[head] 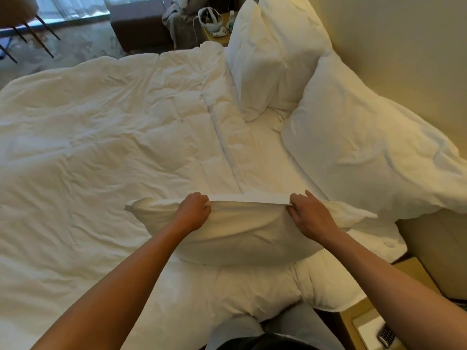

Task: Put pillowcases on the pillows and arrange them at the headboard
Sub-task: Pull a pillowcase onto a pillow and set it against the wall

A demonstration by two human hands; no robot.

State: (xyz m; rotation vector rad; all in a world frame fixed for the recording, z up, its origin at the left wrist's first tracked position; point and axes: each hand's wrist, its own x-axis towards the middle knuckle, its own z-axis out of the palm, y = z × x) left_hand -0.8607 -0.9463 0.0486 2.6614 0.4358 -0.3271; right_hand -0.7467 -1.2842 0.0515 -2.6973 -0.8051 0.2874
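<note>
A white pillow (242,238) in its pillowcase is held up over the near edge of the bed. My left hand (193,210) grips the top hem of the pillowcase in a fist. My right hand (307,214) pinches the same hem further right, with the forefinger raised. Another white pillow (278,291) lies on the bed below the held one. Two cased pillows (273,59) lean at the far end of the headboard wall. A large pillow (366,152) rests against the wall (404,46) on the right.
A rumpled white duvet (106,137) covers the bed. A far nightstand (217,34) carries a headset, a controller and a bottle. A near wooden nightstand (366,322) stands at the lower right. Chair legs (32,39) and a bench (136,29) stand by the window.
</note>
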